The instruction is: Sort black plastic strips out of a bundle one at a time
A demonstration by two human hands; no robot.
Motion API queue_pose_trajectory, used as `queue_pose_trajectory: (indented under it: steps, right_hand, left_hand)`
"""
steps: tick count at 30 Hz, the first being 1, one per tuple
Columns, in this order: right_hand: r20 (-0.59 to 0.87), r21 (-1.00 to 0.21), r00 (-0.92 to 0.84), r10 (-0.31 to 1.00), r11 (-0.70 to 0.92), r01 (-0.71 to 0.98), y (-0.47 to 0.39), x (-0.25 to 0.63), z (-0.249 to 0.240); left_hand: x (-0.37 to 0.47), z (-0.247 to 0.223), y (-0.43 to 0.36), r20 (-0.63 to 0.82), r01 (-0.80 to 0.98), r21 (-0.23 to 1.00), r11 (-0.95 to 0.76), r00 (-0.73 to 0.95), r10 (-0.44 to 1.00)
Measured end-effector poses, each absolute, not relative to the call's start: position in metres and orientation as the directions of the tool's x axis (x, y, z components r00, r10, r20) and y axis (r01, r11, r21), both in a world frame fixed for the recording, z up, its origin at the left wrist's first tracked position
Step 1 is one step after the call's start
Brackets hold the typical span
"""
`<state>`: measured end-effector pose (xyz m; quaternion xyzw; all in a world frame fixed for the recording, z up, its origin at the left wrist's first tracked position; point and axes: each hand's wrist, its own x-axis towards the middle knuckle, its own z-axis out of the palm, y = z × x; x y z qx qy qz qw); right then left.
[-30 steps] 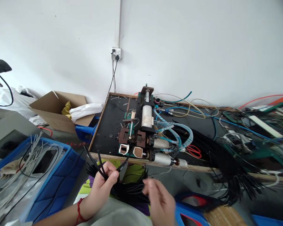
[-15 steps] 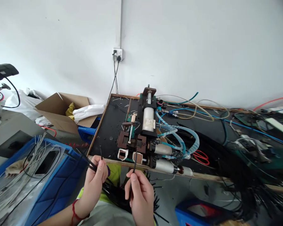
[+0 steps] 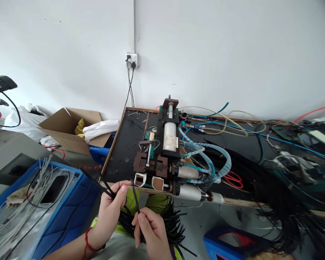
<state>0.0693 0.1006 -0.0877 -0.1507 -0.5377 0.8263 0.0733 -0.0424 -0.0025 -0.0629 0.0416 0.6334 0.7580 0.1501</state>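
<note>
My left hand point(image 3: 112, 202) is closed around several black cables point(image 3: 106, 187), which stick out to the upper left. Between the thumb and fingers of my right hand point(image 3: 151, 229) is a single black cable point(image 3: 135, 196), its tip pointing up beside the left fingertips. A pneumatic machine point(image 3: 170, 139) with a white cylinder stands on the bench just beyond my hands. Two padded jaws point(image 3: 157, 183) sit at its front edge, apart from both hands. More black cables point(image 3: 176, 225) lie across my lap, partly hidden by my hands.
At left stands a blue crate point(image 3: 67, 216) holding pale wires point(image 3: 29, 202) and a phone point(image 3: 53, 189). Behind it is an open cardboard box point(image 3: 63, 135). A thick bundle of black cables point(image 3: 281, 216) hangs over the bench edge at right, above a blue stool point(image 3: 224, 242).
My right hand has moved left and down, away from the padded jaws, bringing its cable tip close to my left hand. The left fingers have stretched toward that tip.
</note>
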Motion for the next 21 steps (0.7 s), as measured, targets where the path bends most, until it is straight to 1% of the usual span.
queue_pose_trajectory:
  steps: [2, 4, 5, 7, 9, 13, 21]
  right_hand:
    - [-0.195, -0.790, -0.933, 0.302, -0.612, -0.033, 0.098, 0.068, -0.094]
    - [-0.222, -0.642, -0.925, 0.307, -0.760, -0.099, 0.097, 0.065, -0.098]
    - [-0.223, -0.582, -0.927, 0.301, -0.804, -0.121, 0.097, 0.063, -0.099]
    - [-0.210, -0.508, -0.933, 0.293, -0.848, -0.152, 0.098, 0.059, -0.099]
    - [-0.209, -0.480, -0.930, 0.303, -0.860, -0.173, 0.098, 0.055, -0.098]
    - [-0.253, -0.476, -0.919, 0.301, -0.866, -0.153, 0.096, 0.049, -0.098]
    - [-0.300, -0.454, -0.902, 0.310, -0.878, -0.150, 0.094, 0.043, -0.101]
  left_hand:
    - [-0.043, -0.064, 0.000, -0.113, -0.192, 0.947, -0.258, -0.949, 0.294]
    - [-0.044, -0.064, 0.002, -0.081, -0.192, 0.921, -0.340, -0.946, 0.315]
    - [-0.044, -0.064, 0.002, -0.074, -0.201, 0.907, -0.370, -0.941, 0.330]
    - [-0.043, -0.065, 0.002, -0.073, -0.225, 0.885, -0.408, -0.932, 0.354]
    - [-0.043, -0.067, 0.001, -0.084, -0.240, 0.875, -0.421, -0.931, 0.356]
    - [-0.042, -0.070, 0.000, -0.102, -0.249, 0.866, -0.434, -0.937, 0.335]
    - [-0.038, -0.070, 0.000, -0.155, -0.302, 0.858, -0.415, -0.924, 0.350]
